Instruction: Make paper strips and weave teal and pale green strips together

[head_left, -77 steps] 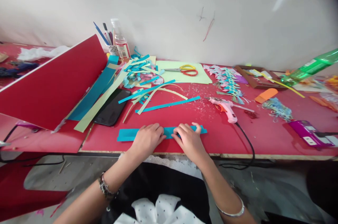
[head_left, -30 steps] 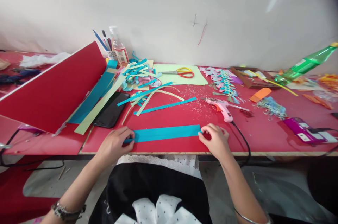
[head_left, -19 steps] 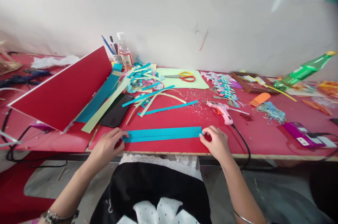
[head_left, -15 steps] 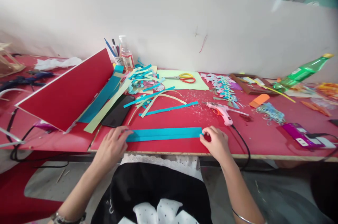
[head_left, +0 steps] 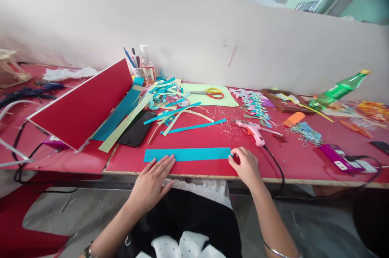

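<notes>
Pinching wide blue strip (head_left: 194, 154) at end, right hand (head_left: 246, 165) hides corner; left hand (head_left: 152, 182) opened flat, covering some lower edge

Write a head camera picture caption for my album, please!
The left hand rests its fingers on a blue paper strip; the right hand pinches one end.

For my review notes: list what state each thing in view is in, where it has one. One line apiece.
Blue paper strip: laid out flat, left hand flat on it, right hand at its right end
Glue gun: on its side, cord attached
Scissors: lying down, blade gap unclear
Green bottle: tilted, capped
Clear bottle: upright, capped
Phone: screen dark, partly covered
Power strip: plugs inserted
Red board: slanted
</notes>
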Demonstrator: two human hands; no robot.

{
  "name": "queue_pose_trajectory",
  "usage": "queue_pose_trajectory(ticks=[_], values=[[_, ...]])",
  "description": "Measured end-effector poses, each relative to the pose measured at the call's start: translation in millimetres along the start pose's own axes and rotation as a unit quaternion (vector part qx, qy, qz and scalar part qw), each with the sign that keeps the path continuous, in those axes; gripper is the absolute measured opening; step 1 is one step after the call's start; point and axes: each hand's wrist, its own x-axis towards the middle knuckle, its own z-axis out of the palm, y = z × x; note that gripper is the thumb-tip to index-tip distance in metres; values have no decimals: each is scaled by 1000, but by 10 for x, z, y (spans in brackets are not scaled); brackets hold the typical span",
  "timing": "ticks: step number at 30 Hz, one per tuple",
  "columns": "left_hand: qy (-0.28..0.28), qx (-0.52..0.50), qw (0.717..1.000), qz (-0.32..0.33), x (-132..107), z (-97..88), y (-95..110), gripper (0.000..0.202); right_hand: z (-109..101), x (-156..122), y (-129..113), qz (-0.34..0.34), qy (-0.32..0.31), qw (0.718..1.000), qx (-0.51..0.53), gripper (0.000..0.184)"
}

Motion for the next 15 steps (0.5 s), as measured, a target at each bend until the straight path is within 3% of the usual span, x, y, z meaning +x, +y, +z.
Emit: queue_pose_trajectory(ticks=[4, 9, 13, 15], values=[[17, 48, 998, -33, -243, -45, -206, 51, 4, -6, -3, 2, -3, 1000, -10, 9], [60, 76, 993, -64, -354, -38, -251, 50, -32, 1, -36, -3, 20, 999, -38, 11], [100, 85, 990, -58, -333, 4, -229, 48, -65, -72, -451, -25, 132, 990, -32, 26], [110, 93, 988, -60, -319, 19, -217, 47, -43, -170, -821, -104, 83, 991, 6, 36]])
